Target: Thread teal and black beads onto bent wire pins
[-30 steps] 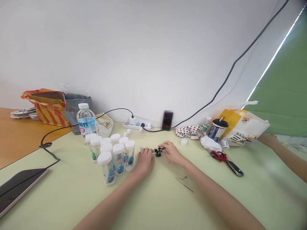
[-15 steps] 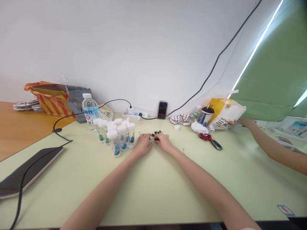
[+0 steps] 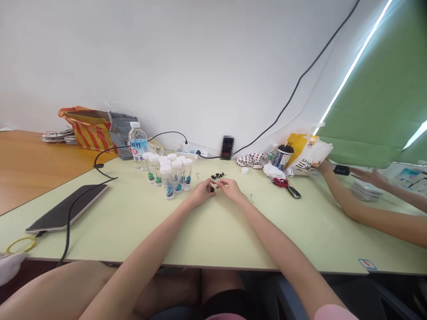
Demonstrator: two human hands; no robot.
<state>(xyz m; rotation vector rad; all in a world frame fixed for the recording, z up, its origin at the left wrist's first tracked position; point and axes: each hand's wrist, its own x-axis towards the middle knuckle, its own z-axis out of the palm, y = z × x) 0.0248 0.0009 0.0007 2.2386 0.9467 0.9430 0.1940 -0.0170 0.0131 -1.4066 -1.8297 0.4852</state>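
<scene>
My left hand (image 3: pixel 200 193) is closed round a small black piece (image 3: pixel 212 190) just above the pale green table (image 3: pixel 216 235). Its kind is too small to make out. Facing it, my right hand (image 3: pixel 230 190) has thumb and fingertips pinched together close to the left fingertips; whatever it grips is too small to name. Just beyond both hands lies a row of several small black parts (image 3: pixel 218 175). To the left stand clear tubes with white caps (image 3: pixel 167 183), holding blue or green pieces. A thin bent wire (image 3: pixel 250 198) lies right of my right wrist.
A water bottle (image 3: pixel 138 144) and a tablet (image 3: pixel 68 208) are on the left. A phone (image 3: pixel 227 147) leans on the wall. Red-handled scissors (image 3: pixel 280 182), a cup (image 3: pixel 284 156) and a paper bag (image 3: pixel 310 155) stand right. Another person's arm (image 3: pixel 347 202) reaches toward the bag.
Both my hands have drawn back from the black parts, which now show. A black piece is visible in my left fingers. The view has tilted down, and more of the other person's hands shows.
</scene>
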